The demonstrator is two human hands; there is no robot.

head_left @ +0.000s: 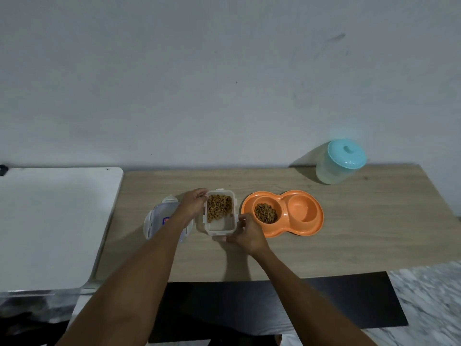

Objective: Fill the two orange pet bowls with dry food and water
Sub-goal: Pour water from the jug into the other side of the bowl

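Note:
An orange double pet bowl [283, 229] lies on the wooden table. Its left well [265, 213] holds brown dry food; its right well [303, 208] looks dry and holds nothing. Just left of it stands a clear rectangular food container [220, 212], open, with kibble heaped in its far half. My left hand [193, 203] grips the container's far left edge. My right hand [245, 233] holds its near right corner, fingers curled round the wall. The container's lid [159, 221] lies flat to the left, partly under my left forearm.
A translucent jug with a turquoise lid [340, 161] stands at the table's back right by the wall. A white table [50, 221] adjoins on the left. A black mat [349, 295] lies below the near edge.

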